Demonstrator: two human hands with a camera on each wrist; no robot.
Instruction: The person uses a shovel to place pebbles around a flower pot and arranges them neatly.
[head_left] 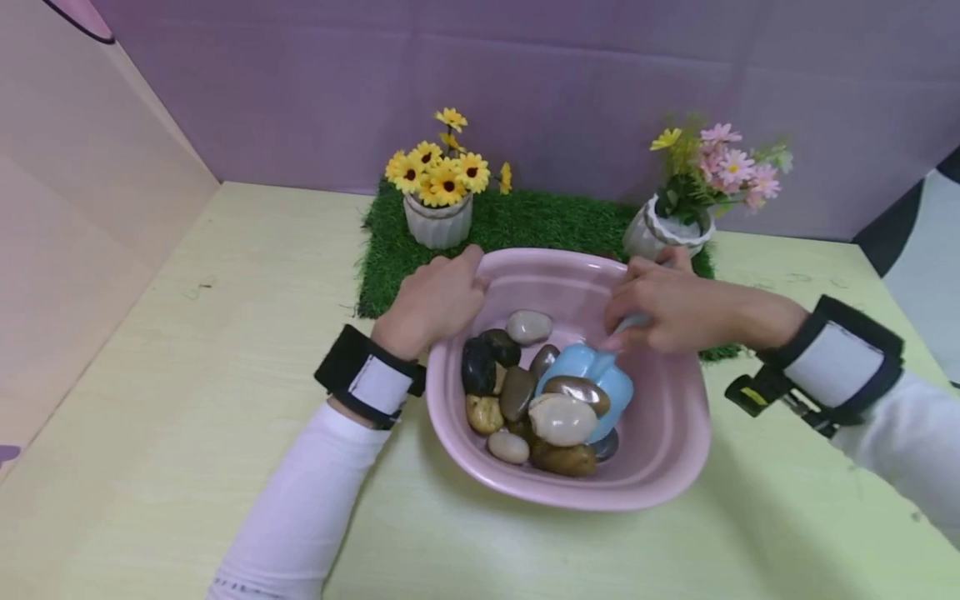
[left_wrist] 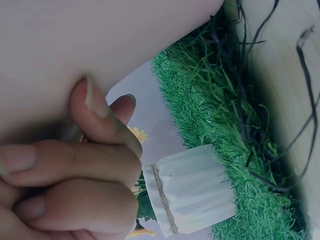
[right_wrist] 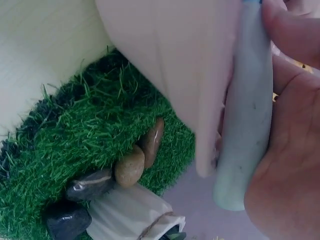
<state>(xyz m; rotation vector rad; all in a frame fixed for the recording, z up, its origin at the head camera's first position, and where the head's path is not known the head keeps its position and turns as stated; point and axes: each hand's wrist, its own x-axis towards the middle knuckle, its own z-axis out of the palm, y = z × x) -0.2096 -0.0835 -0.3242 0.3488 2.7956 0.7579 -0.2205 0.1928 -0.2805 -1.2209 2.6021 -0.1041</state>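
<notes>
A pink basin (head_left: 670,417) stands on the table with several smooth stones (head_left: 517,393) piled in its left half. At its far left rim my left hand (head_left: 442,293) grips the edge; the left wrist view has the thumb and curled fingers against the pink wall. My right hand (head_left: 667,304) holds a toy shovel by its pale handle (right_wrist: 246,110), which crosses the far right rim. The shovel's light blue blade (head_left: 619,387) lies among the stones, with a beige stone (head_left: 562,419) and a brown stone (head_left: 576,392) on it.
Behind the basin lies a green artificial grass mat (head_left: 540,218). On it stand a white pot (head_left: 438,223) of yellow flowers and, at right, another white pot (head_left: 652,233) with pink flowers. A few stones (right_wrist: 90,185) rest on the grass beside a pot. A purple backdrop (head_left: 570,92) rises behind.
</notes>
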